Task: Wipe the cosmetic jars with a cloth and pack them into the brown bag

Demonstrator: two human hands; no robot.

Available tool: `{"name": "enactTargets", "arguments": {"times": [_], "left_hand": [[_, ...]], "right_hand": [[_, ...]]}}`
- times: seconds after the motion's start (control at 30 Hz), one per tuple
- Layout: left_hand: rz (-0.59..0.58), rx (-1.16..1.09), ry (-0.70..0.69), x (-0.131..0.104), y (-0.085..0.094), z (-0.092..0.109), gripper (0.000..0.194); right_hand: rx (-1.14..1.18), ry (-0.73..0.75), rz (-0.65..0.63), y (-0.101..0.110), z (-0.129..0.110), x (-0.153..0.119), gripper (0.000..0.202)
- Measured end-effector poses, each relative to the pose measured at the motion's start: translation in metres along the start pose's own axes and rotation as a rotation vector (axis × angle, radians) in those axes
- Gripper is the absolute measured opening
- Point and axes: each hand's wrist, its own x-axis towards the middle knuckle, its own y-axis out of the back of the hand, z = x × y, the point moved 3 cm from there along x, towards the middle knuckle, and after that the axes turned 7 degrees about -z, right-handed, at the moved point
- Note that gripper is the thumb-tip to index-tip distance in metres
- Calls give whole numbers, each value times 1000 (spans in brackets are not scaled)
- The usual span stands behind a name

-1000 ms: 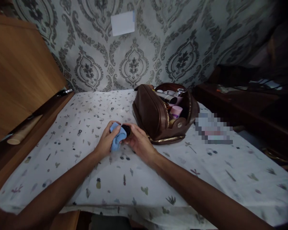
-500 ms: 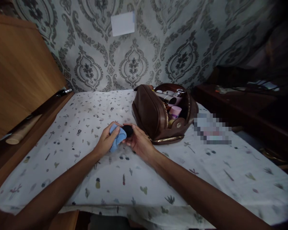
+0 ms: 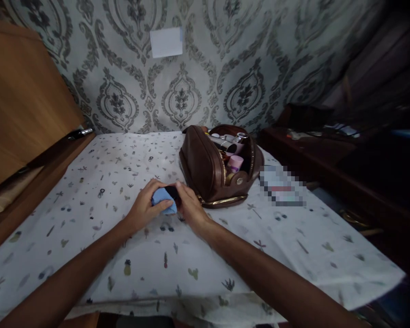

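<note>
Above the patterned white cloth, my left hand (image 3: 145, 206) is closed on a folded light blue cloth (image 3: 163, 200). The blue cloth presses against a small black object (image 3: 172, 193), which my right hand (image 3: 192, 207) grips from the right side. Fingers and cloth hide much of the black object, so its full shape does not show. Just beyond my right hand stands a brown bag (image 3: 205, 166), unzipped, with a pink-capped container (image 3: 235, 162), a dark and silver cylinder (image 3: 225, 145) and several other small items inside.
A blurred-out flat object (image 3: 282, 186) lies right of the bag on the white printed cloth (image 3: 130, 264). Wooden furniture (image 3: 23, 100) borders the left side. Dark furniture (image 3: 304, 157) with small items on it runs along the right. Patterned wallpaper rises behind.
The view has shifted slightly, so the bag sits further left. The blue cloth is now folded more compactly around the near side of the black object, and my hands have turned a little.
</note>
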Motion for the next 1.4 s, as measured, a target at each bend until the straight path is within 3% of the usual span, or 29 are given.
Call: {"name": "enactTargets", "arguments": {"times": [0.17, 0.37, 0.53, 0.63, 0.8, 0.93, 1.03, 1.13, 1.4], "left_hand": [[40, 17, 68, -1, 4, 3, 31], [73, -111, 185, -3, 4, -11, 41], [162, -166, 288, 0, 8, -20, 45], [191, -147, 246, 3, 10, -16, 35], [272, -54, 234, 1, 14, -8, 26], [302, -5, 215, 0, 15, -11, 23], [310, 13, 225, 1, 17, -20, 23], [332, 6, 245, 2, 18, -25, 25], [200, -224, 197, 0, 6, -9, 50]], "right_hand": [[-87, 22, -35, -7, -8, -6, 53], [253, -94, -161, -11, -6, -3, 55], [326, -123, -222, -10, -4, -1, 43], [333, -116, -217, -11, -5, -2, 39], [317, -84, -181, -16, -8, -4, 55], [273, -86, -177, -16, -11, -6, 55], [256, -105, -222, -17, -14, -7, 49], [208, -87, -181, -14, -17, -8, 42], [118, -17, -26, -6, -13, -2, 45]]}}
